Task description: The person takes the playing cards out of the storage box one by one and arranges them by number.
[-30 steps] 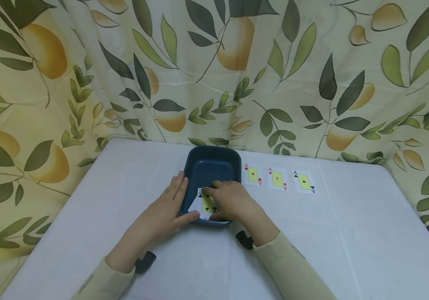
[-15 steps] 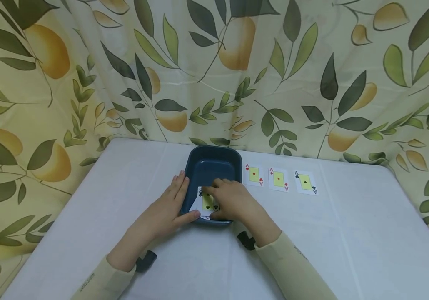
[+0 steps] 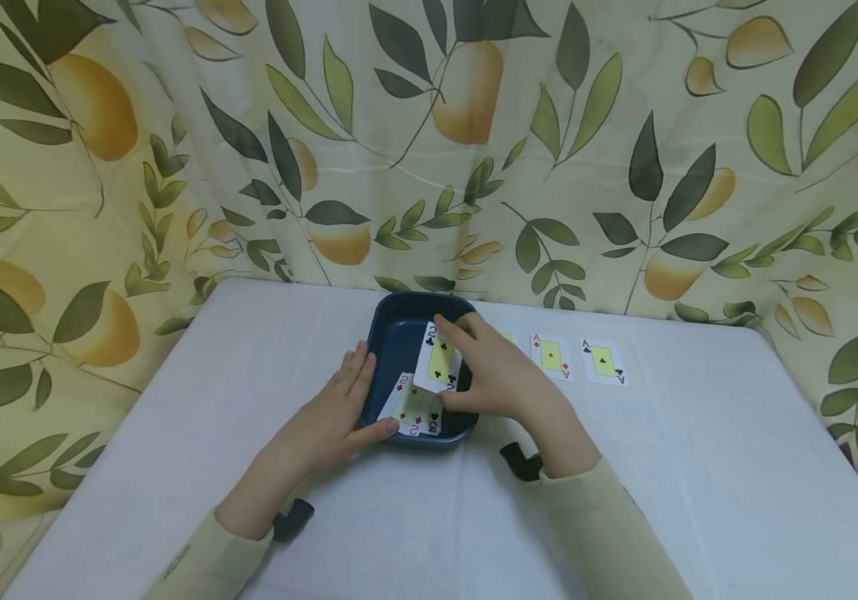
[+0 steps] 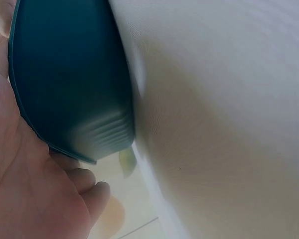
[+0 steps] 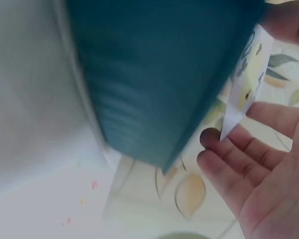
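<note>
Your right hand (image 3: 500,379) pinches a card (image 3: 438,359) above the tray (image 3: 399,333), where more cards (image 3: 410,410) lie. Your left hand (image 3: 339,408), fingers straight, presses the tray's left side. Two aces (image 3: 551,356) lie right of the tray.

Head: looks forward and down over my table (image 3: 174,400).
Wrists: both close against the tray (image 4: 70,84), shared with head.

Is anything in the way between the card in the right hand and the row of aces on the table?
Nothing visible stands between them. The right hand holds the two of clubs above the blue tray, beside the aces; the hand itself hides the nearest ace.
</note>
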Motion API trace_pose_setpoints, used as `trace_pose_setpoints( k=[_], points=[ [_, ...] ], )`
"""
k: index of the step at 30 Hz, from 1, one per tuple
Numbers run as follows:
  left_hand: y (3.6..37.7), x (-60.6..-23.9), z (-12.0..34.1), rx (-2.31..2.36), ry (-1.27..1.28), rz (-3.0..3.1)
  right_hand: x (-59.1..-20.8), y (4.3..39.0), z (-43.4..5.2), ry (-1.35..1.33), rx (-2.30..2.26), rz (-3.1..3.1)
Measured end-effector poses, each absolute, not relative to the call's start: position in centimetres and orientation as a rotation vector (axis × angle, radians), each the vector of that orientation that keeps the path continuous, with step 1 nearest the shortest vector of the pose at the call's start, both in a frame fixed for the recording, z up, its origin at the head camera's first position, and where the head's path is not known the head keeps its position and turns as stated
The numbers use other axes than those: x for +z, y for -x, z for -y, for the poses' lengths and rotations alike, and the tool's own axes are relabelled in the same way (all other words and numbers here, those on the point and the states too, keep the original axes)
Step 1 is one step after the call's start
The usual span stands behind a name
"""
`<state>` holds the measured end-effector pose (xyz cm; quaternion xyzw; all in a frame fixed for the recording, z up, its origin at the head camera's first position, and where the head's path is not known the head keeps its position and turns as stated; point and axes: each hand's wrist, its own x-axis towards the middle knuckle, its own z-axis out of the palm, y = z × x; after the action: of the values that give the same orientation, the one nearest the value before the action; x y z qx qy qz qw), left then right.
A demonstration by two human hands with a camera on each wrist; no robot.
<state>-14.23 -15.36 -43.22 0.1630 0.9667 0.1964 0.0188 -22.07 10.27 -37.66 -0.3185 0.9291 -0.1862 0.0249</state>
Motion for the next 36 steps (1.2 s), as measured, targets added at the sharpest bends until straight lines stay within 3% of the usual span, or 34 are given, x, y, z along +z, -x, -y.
trace_pose_setpoints(
  k=[13,36],
  points=[
    [14.2,-43.4,15.3,0.604,-0.493,-2.989,-35.4,20.3,-14.9,1.02,-0.367,-2.9],
    [14.3,-43.4,15.3,0.599,-0.534,-3.001,-37.6,20.2,-18.0,0.924,-0.254,-2.856]
  ],
)
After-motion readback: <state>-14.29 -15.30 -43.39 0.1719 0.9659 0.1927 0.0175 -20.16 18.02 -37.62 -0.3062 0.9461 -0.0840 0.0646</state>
